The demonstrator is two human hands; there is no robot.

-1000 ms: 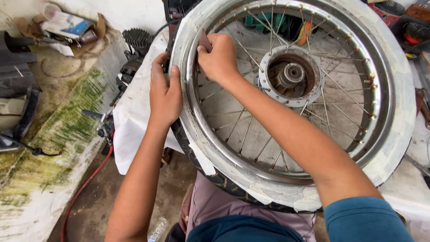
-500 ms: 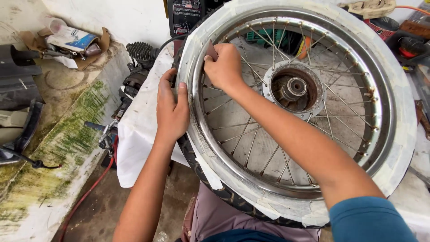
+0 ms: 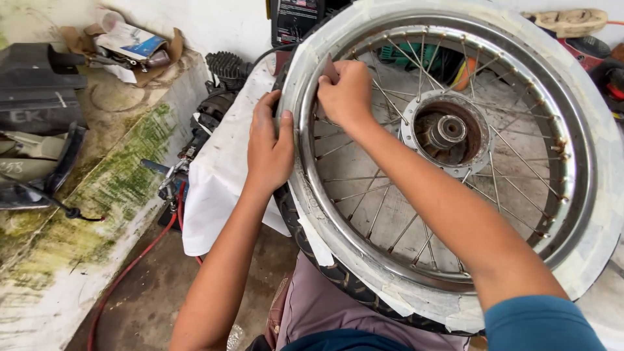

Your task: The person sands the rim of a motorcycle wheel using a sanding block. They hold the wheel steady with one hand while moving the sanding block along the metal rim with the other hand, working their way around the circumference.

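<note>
A spoked motorcycle wheel [image 3: 572,195] lies flat in front of me, its tyre covered with pale masking tape and its metal rim bare. The rusty hub [image 3: 448,133] sits at its centre. My left hand [image 3: 270,146] grips the wheel's left edge, fingers over the taped tyre and thumb by the rim. My right hand [image 3: 348,91] presses a small brownish piece of sandpaper [image 3: 329,68] against the inside of the rim at the upper left.
A white cloth [image 3: 221,175] covers the table under the wheel. To the left stand a small engine part [image 3: 218,78], a red hose [image 3: 130,270], a mossy concrete ledge [image 3: 84,214] with black plastic panels [image 3: 39,97] and a cardboard scrap.
The view shifted, so the wheel sits further right and lower. My right hand slid slightly along the rim with the sandpaper. My left hand keeps its grip on the edge.
</note>
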